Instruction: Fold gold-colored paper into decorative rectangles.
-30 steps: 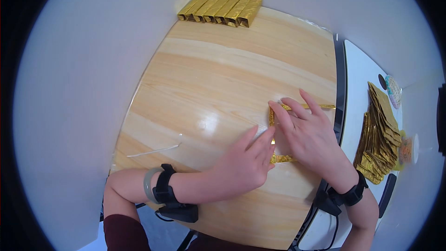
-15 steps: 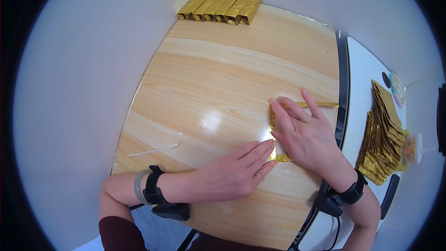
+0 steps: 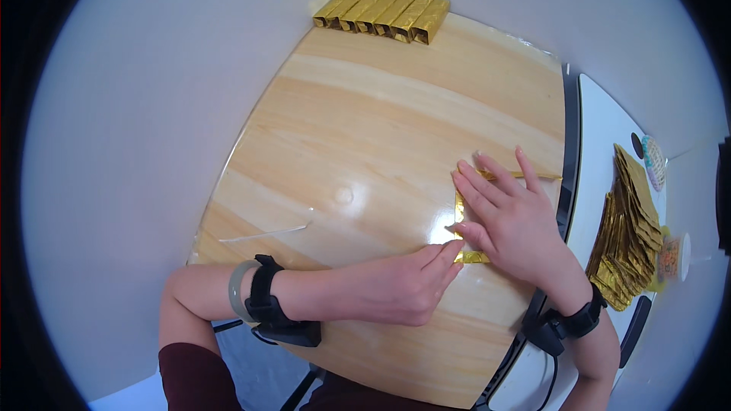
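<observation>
A piece of gold foil paper (image 3: 474, 257) lies on the right part of the wooden table; its gold strips show at the left, near and far edges, and its middle is hidden. My right hand (image 3: 519, 224) rests palm down over it, fingers spread out. At its near left corner, my left hand (image 3: 407, 283) has thumb and fingertips pinched together on the gold edge. Black bands with dark devices are strapped round both wrists.
A row of several folded gold paper tubes (image 3: 381, 11) stands at the table's far left corner. On the white surface to the right lie a fanned stack of gold paper (image 3: 628, 228), a tub (image 3: 674, 256) and a woven round item (image 3: 653, 162). A thin white stick (image 3: 265, 234) lies at left.
My left fingers, earlier laid out flat along the paper's left edge, have drawn together into a pinch at its near left corner. The right thumb has spread outward. The whole view has shifted slightly.
</observation>
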